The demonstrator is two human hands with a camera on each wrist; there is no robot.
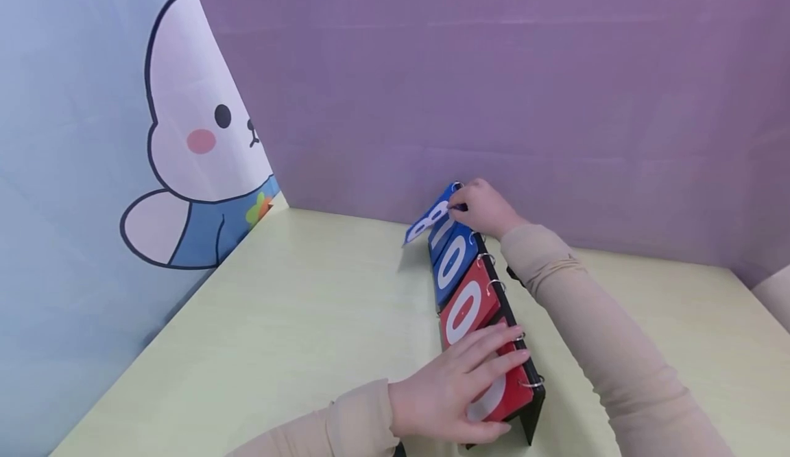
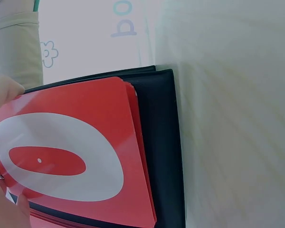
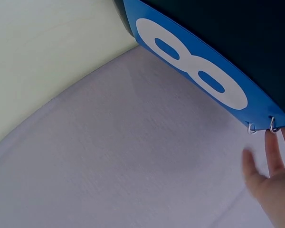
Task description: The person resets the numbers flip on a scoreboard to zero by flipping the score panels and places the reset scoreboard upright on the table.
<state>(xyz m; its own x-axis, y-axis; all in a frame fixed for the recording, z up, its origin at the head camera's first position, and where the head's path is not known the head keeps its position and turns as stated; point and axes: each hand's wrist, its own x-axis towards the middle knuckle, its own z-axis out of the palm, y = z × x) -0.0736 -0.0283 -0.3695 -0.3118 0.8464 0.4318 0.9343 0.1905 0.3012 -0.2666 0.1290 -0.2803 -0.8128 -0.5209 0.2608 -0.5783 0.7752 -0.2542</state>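
Note:
A flip scoreboard on a black stand (image 1: 531,416) has blue number cards at its far end and red ones at its near end. My right hand (image 1: 484,206) is at the far top edge, its fingertips right at the rings of a blue 8 card (image 3: 192,61). That card tilts outward, away from the blue cards below it. In the right wrist view the fingers are spread and one is blurred. My left hand (image 1: 459,385) rests across the nearest red 0 card (image 2: 104,99), fingers extended toward the ringed edge, thumb along the near end.
Another red 0 card (image 1: 463,309) and a blue 0 card (image 1: 450,265) lie in the middle of the scoreboard. The pale tabletop (image 1: 296,320) ends at a purple cloth backdrop (image 1: 494,86). A blue sheet with a cartoon animal (image 1: 204,114) hangs at left.

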